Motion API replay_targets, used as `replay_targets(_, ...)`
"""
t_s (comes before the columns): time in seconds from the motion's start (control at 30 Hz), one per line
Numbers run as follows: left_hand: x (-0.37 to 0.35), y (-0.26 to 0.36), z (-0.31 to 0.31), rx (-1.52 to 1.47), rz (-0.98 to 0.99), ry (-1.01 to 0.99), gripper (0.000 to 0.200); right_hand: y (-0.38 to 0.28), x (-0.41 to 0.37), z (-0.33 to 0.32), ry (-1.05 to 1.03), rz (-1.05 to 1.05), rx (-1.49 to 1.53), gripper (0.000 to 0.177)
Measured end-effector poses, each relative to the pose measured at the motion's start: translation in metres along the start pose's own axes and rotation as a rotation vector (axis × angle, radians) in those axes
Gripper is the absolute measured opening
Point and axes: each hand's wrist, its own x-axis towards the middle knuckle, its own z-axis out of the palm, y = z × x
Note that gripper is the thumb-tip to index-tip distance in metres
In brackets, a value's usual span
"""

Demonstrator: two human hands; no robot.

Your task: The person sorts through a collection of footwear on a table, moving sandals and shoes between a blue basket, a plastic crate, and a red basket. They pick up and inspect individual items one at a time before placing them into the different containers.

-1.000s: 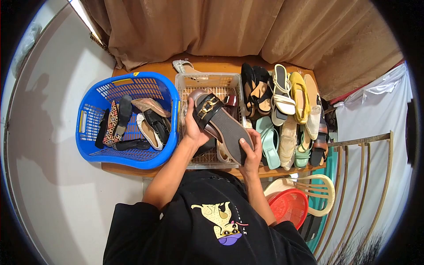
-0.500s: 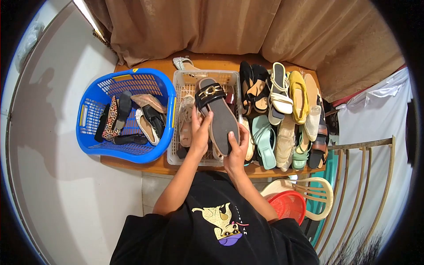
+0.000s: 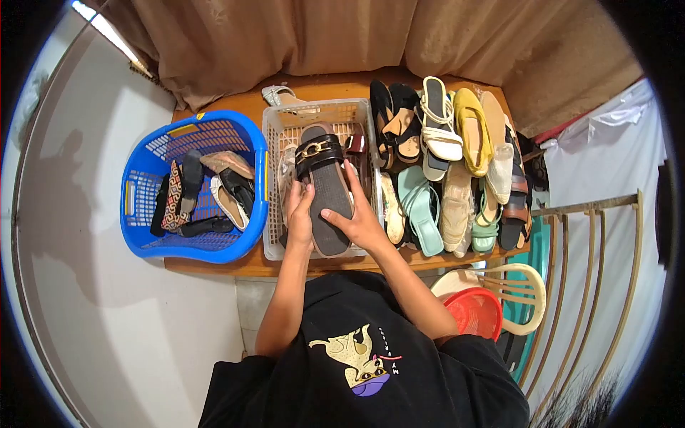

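A dark flat sandal with a black strap and gold buckle is held over the clear plastic basket, its toe end away from me. My left hand grips its left edge near the heel. On the other side, my right hand holds the right edge, thumb on the footbed. Beneath it in the basket lie other shoes, among them a dark red one; the sandal and my hands partly hide them.
A blue basket with several shoes sits on the wooden table at the left. Rows of sandals and flats, one yellow, cover the right side. A red basin, a cream chair and a wooden rack stand at the lower right.
Both hands have shifted slightly on the sandal, and it now stands a little more upright in view. The right hand has moved left, toward the left hand. The whole view has shifted a little.
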Motion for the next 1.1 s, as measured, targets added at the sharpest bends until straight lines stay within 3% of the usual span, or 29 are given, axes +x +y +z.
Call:
replay_targets(0.23, -0.007, 0.007, 0.013, -0.098, -0.078, -0.013, 0.046, -0.016, -0.015, 0.005, 0.035, 0.04, 0.129, 0.102)
replay_targets(0.33, -0.009, 0.0, 0.021, -0.282, -0.231, -0.009, 0.037, -0.022, -0.026, -0.003, 0.062, 0.111, -0.023, 0.1)
replay_targets(0.43, -0.005, -0.032, 0.02, -0.463, -0.361, -0.046, 0.033, -0.031, -0.035, -0.017, 0.09, 0.047, -0.19, 0.096)
replay_targets(0.7, -0.021, -0.036, 0.077, -0.431, -0.299, -0.115, 0.028, -0.05, -0.062, -0.065, 0.137, -0.014, -0.184, 0.092)
replay_targets(0.8, -0.021, -0.029, 0.117, -0.419, -0.296, -0.153, 0.035, -0.052, -0.069, -0.093, 0.213, -0.099, -0.177, 0.087)
replay_targets(1.1, -0.034, -0.068, 0.279, -0.325, -0.074, -0.15, 0.033, -0.064, -0.097, -0.253, 0.265, -0.175, -0.15, 0.08)
